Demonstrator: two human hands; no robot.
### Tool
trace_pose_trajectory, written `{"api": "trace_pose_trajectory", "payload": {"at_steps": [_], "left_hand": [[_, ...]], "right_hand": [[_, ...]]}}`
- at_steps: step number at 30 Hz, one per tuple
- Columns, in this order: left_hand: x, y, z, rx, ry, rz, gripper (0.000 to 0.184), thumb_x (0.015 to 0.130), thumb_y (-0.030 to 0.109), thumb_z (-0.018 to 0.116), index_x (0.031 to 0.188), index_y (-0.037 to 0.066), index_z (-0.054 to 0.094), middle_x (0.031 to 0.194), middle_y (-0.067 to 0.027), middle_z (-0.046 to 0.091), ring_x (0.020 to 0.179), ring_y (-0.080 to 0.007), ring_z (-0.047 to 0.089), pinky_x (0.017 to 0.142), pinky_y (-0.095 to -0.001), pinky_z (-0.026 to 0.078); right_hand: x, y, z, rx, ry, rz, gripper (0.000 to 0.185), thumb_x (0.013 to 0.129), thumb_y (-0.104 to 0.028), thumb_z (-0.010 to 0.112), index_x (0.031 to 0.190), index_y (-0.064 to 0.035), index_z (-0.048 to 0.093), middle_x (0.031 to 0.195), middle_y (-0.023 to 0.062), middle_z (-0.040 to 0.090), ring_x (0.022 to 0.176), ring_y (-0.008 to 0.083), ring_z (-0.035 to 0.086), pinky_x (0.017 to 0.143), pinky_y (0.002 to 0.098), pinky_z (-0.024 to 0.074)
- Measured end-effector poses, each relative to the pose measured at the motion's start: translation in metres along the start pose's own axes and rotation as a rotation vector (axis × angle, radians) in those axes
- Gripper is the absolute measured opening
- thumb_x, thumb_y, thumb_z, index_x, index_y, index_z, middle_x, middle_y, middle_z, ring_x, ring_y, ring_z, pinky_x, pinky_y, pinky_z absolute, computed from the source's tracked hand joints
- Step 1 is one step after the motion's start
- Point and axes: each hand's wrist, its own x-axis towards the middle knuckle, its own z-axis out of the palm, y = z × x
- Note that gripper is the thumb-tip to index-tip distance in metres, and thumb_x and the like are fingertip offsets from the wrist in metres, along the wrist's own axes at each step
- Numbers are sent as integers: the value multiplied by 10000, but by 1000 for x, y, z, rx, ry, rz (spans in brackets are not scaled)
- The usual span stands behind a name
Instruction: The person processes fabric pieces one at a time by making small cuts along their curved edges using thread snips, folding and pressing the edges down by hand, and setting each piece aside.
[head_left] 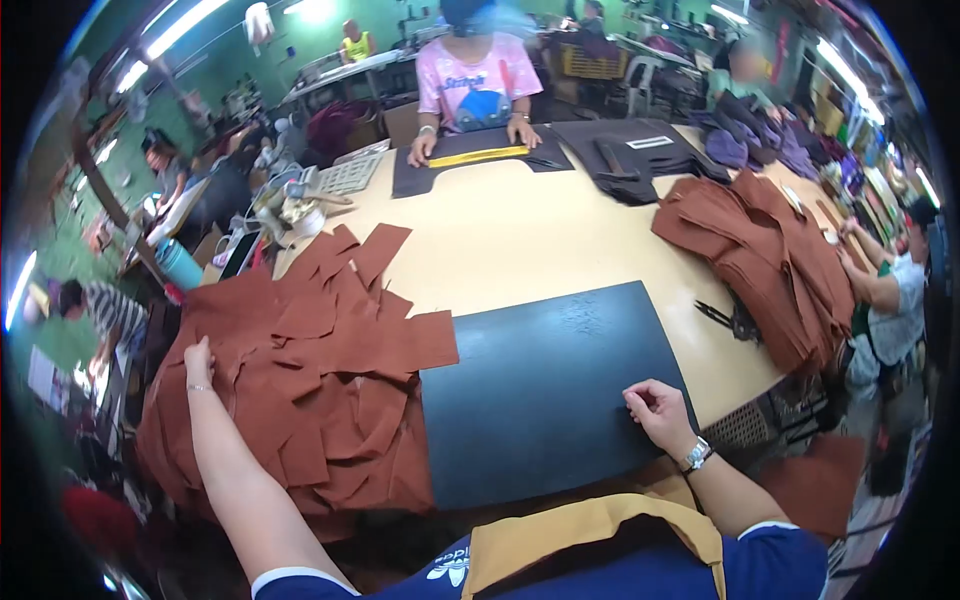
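Note:
My left hand (200, 362) reaches to the far left, over a heap of rust-brown cut fabric pieces (300, 390). Its fingers are closed on a fabric piece (225, 312) at the heap's left side. Over the right part of a flat black mat (540, 400) is my right hand (657, 412), its fingers curled together with nothing visible in them; a watch is on that wrist. One brown strip (432, 340) overlaps the mat's upper left corner.
Across the pale table (480, 240), a person in a pink shirt holds a yellow ruler (478, 156) on dark fabric (420, 178). A brown fabric stack (760, 260) lies right, beside black-handled scissors (715, 313). A keyboard (348, 174) and turquoise tumbler (178, 263) stand left.

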Motion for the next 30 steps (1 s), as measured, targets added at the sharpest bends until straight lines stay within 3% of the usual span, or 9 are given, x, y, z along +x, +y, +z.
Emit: {"api": "trace_pose_trajectory", "payload": {"at_steps": [3, 6, 10, 16, 18, 23, 26, 28, 30], "left_hand": [[6, 8, -2, 30, 71, -2, 267, 935, 319, 631, 897, 54, 626, 643, -44, 560, 565, -161, 522, 515, -388, 404], [32, -2, 4, 32, 292, 534, 365, 938, 304, 635, 1024, -49, 674, 816, -112, 690, 740, -212, 630, 691, -402, 484], [-79, 74, 17, -7, 276, 688, 487, 940, 311, 654, 1251, -63, 616, 1254, -187, 651, 1136, -250, 623, 992, -336, 447], [-279, 137, 84, -315, -220, 870, 444, 939, 195, 678, 1296, -54, 587, 1276, -129, 627, 1158, -164, 583, 1002, -299, 456], [-398, 159, 106, -499, -597, 752, 376, 923, 134, 681, 1252, -32, 608, 1102, -50, 640, 961, -100, 595, 838, -251, 513], [-584, 115, 182, -630, -1396, 589, 582, 915, 110, 695, 1419, -39, 446, 1255, -80, 585, 1042, -113, 566, 917, -270, 483], [-630, 90, 193, -476, -1625, 515, 617, 925, 130, 693, 1459, 2, 411, 1313, -91, 560, 1105, -125, 565, 964, -283, 470], [-622, 98, 183, -356, -1538, 733, 591, 890, 177, 726, 1422, 85, 486, 1251, -88, 627, 1100, -169, 597, 921, -334, 495], [-587, 104, 193, -149, -1034, 1479, 576, 868, 230, 736, 1381, 83, 521, 1241, -120, 647, 1138, -270, 608, 958, -409, 477]], "right_hand": [[0, 1, 0, -5, 9, -23, 132, 920, -129, 677, 955, -2, 688, 786, 38, 673, 630, 58, 592, 583, 212, 491], [0, 1, 0, -59, 14, -60, 133, 918, -128, 679, 952, 0, 690, 794, 37, 676, 652, 52, 587, 598, 211, 484], [0, 0, 0, -67, 6, -34, 134, 920, -130, 676, 949, 0, 691, 798, 33, 676, 668, 46, 583, 611, 207, 477], [7, 3, 4, 64, -21, 23, 184, 952, -182, 653, 998, -6, 676, 831, -1, 666, 685, 45, 573, 637, 209, 494], [21, -7, 9, 203, -48, 90, 205, 962, -203, 647, 1022, -8, 665, 864, -5, 666, 711, 46, 576, 649, 209, 504], [58, -34, 30, 695, -196, 267, 626, 986, -523, 517, 1403, -61, 441, 1395, 113, 481, 1290, 186, 456, 992, 403, 467], [71, -31, 24, 718, -266, 316, 511, 951, -409, 639, 1314, -75, 506, 1197, 76, 607, 1094, 155, 595, 892, 318, 513], [73, -18, 12, 511, -115, 273, 385, 938, -290, 684, 1222, -59, 568, 1087, 34, 642, 993, 126, 617, 850, 305, 519], [67, -18, -6, 419, -2, 185, 370, 935, -284, 689, 1193, -43, 576, 1057, 22, 637, 949, 107, 610, 850, 293, 516]]}}
